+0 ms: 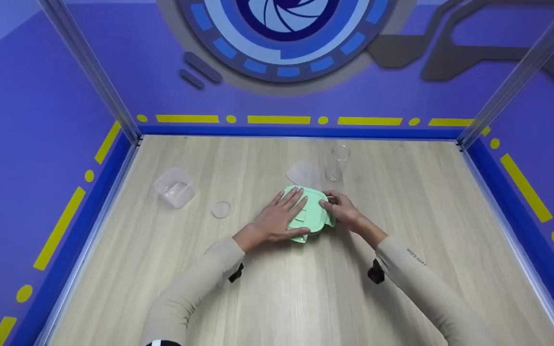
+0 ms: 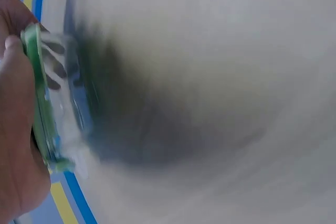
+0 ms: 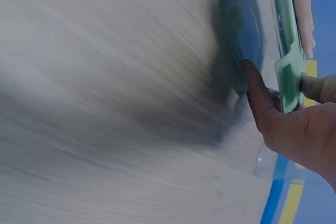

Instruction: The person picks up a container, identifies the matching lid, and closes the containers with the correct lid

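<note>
A clear food container [image 2: 68, 93] with a light green snap lid [image 1: 314, 211] is between both hands at the middle of the table. My left hand [image 1: 277, 218] lies across the lid's left part, fingers stretched over its top and thumb along the front edge. At the right side, my right hand [image 1: 343, 207] grips the container's edge, thumb on top and fingers against the clear wall. A green side flap [image 3: 289, 82] sticks out near the right thumb. Another flap [image 1: 300, 238] juts out at the front, below the left thumb.
Behind the container lie a translucent flat piece [image 1: 301, 172] and a tall clear glass [image 1: 338, 163]. Farther left are a clear square tub [image 1: 175, 188] and a small round clear disc [image 1: 221, 209]. Blue printed walls [image 1: 277, 108] border the table's back and sides.
</note>
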Motion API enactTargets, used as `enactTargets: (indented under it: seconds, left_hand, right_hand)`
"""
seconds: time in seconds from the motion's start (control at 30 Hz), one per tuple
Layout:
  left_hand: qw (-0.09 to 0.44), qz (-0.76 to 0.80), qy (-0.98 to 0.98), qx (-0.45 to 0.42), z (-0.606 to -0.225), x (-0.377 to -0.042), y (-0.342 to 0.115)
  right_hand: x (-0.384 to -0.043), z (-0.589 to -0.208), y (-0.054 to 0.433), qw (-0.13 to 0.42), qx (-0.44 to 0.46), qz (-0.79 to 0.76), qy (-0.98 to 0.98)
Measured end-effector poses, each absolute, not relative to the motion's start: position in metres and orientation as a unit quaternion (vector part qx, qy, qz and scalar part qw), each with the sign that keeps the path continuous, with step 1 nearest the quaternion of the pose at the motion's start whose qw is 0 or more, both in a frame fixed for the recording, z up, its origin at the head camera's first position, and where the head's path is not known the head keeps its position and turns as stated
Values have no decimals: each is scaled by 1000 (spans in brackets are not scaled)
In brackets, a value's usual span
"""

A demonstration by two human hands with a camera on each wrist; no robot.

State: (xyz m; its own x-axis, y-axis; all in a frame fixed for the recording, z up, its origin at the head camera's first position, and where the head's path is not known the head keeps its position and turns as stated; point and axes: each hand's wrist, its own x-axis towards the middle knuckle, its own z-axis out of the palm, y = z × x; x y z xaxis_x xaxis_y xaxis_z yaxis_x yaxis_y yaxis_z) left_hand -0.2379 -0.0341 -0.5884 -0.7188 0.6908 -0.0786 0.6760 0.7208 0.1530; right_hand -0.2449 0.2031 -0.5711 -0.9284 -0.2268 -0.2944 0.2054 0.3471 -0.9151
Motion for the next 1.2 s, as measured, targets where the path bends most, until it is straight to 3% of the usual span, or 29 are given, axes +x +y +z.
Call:
enactTargets:
  seconds: [0.23,0.37,0.53,0.67,0.93,1.2]
  left_hand:
    - [65,64,915,394,-586,-246,-39]
    - [57,75,918,386,-588,-248,-38]
    - [53,82,919,381,-590,-247,-36]
    - [61,93,919,379,-589,-246,-34]
    - [73,88,918,381,-591,-242,-32]
    - [58,111,920,371,-593,-241,-37]
  right_hand:
    - [-257,-567,207,229,-16,-541,809]
    - [-255,-561,205,160,-9,-474,866]
    - [-244,-546,199,80,-16,-277,957]
    - [-238,-537,196,114,-45,-216,969]
    - [-242,-538,203,237,1,-336,912]
    - [-247,-538,203,287,17,-412,865]
